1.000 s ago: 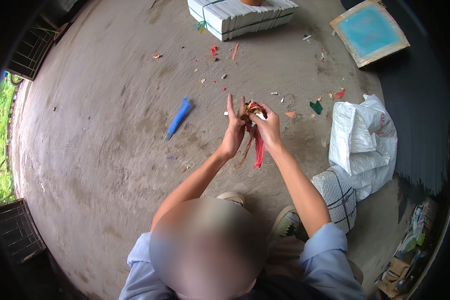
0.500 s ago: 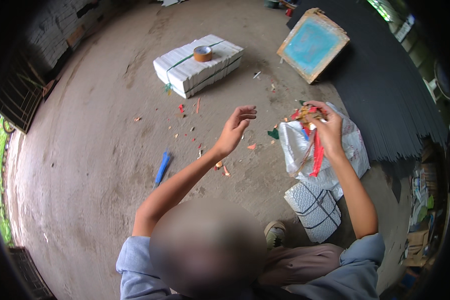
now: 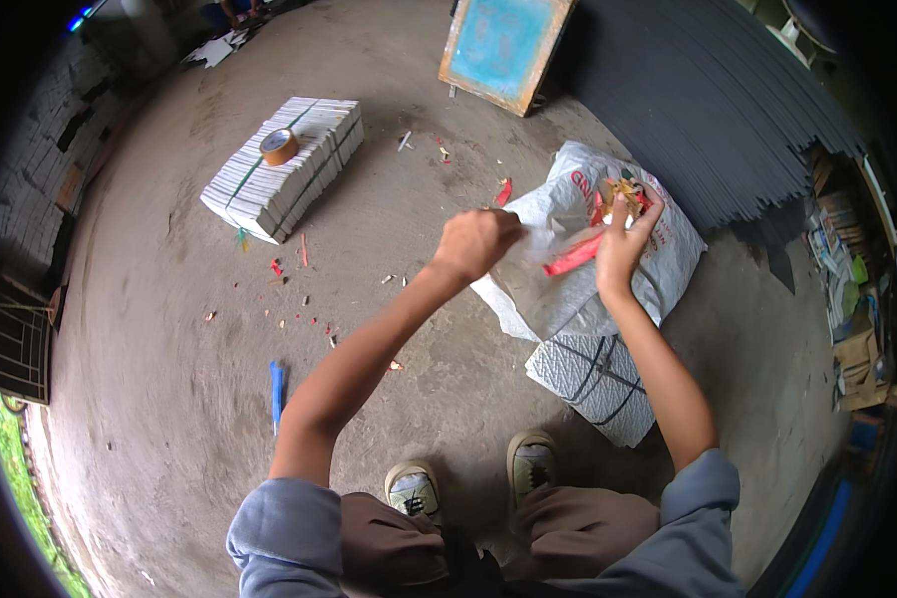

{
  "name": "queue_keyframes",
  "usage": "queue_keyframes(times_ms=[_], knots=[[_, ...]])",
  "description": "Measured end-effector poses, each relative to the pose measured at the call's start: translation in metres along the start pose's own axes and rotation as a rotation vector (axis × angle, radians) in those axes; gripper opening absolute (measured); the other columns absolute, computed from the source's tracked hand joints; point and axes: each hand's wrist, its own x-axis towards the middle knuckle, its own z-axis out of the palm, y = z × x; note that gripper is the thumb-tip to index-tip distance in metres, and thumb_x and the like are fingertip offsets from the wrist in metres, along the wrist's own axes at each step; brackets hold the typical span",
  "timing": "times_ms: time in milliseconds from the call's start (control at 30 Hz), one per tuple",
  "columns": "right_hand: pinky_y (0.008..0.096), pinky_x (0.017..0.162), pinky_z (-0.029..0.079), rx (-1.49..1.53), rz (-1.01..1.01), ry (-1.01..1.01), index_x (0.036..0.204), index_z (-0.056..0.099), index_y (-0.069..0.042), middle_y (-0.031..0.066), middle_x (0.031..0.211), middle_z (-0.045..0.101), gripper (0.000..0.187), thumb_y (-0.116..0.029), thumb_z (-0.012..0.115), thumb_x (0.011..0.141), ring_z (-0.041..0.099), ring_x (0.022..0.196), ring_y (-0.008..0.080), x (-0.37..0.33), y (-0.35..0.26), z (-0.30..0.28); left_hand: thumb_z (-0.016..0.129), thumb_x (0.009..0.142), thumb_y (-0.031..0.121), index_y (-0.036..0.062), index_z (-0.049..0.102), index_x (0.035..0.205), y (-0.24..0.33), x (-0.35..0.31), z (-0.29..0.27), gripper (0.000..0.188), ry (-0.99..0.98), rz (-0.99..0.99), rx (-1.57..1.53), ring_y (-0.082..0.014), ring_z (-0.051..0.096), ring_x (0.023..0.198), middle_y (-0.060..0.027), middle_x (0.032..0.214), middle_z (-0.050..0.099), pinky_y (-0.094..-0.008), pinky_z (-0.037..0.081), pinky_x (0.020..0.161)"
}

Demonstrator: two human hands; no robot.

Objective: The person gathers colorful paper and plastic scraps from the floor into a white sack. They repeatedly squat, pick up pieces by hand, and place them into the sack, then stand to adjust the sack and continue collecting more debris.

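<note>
A white woven plastic sack (image 3: 674, 261) with red print lies on the floor in front of me to the right. My left hand (image 3: 478, 243) is closed at the sack's near-left edge and appears to pinch its rim; the fingertips are partly blurred. Over the sack my right hand (image 3: 620, 247) grips a bunch of paper and plastic scraps (image 3: 623, 202), coloured red, yellow and brown. A red strip (image 3: 574, 256) trails from that bunch toward the left hand. How much lies inside the sack is hidden.
Left of centre stands a strapped stack of white sheets (image 3: 299, 164) with a roll of brown tape (image 3: 279, 147) on it. Nearer lies a blue-handled tool (image 3: 277, 397). A strapped white bundle (image 3: 593, 384) touches the sack. Behind are a blue framed screen (image 3: 503, 50) and dark sheets (image 3: 688, 110).
My left hand has gone from open above the floor to closed at the sack's edge. The sack is pulled leftward and spread. The right hand still holds the scraps. My view has shifted.
</note>
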Motion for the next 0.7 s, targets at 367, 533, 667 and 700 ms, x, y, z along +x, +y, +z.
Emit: queue_keyframes(times_ms=[367,533,667,700], knots=[[0.0419,0.093,0.039,-0.256,-0.245,-0.922,0.116,0.044,-0.003,0.0204,0.113,0.046,0.045,0.0,0.063,0.075,0.047,0.109,0.0384,0.102,-0.081,-0.062,0.061,0.088,0.028,-0.0014,0.066,0.084,0.107,0.146,-0.132,0.03,0.267,-0.489,-1.001,-0.005,0.048,0.059,0.0003,0.064,0.058,-0.0242,0.042,0.054],[0.0423,0.098,0.037,-0.739,-0.045,-1.157,0.136,0.033,-0.005,0.0212,0.127,0.044,0.059,-0.022,0.06,0.086,0.042,0.117,0.0371,0.218,-0.161,-0.11,0.052,0.094,0.027,0.0073,0.06,0.085,0.187,0.248,-0.216,0.023,0.156,-0.474,-1.442,-0.0034,0.042,0.06,0.0057,0.07,0.051,-0.0212,0.037,0.054],[0.0427,0.091,0.04,-0.631,0.17,-1.021,0.13,0.038,0.002,0.0222,0.114,0.055,0.058,-0.019,0.063,0.082,0.048,0.107,0.0404,0.284,-0.195,-0.135,0.051,0.094,0.029,0.0087,0.059,0.089,0.23,0.293,-0.269,0.023,0.112,-0.443,-1.369,-0.0012,0.036,0.056,0.0083,0.067,0.044,-0.0189,0.031,0.05],[0.0428,0.09,0.041,-0.601,0.172,-0.995,0.129,0.04,0.002,0.0223,0.111,0.056,0.055,-0.017,0.062,0.082,0.048,0.105,0.0404,0.295,-0.209,-0.142,0.051,0.094,0.029,0.0091,0.059,0.089,0.248,0.299,-0.288,0.022,0.098,-0.467,-1.367,-0.0008,0.035,0.055,0.0089,0.066,0.042,-0.0186,0.029,0.049]])
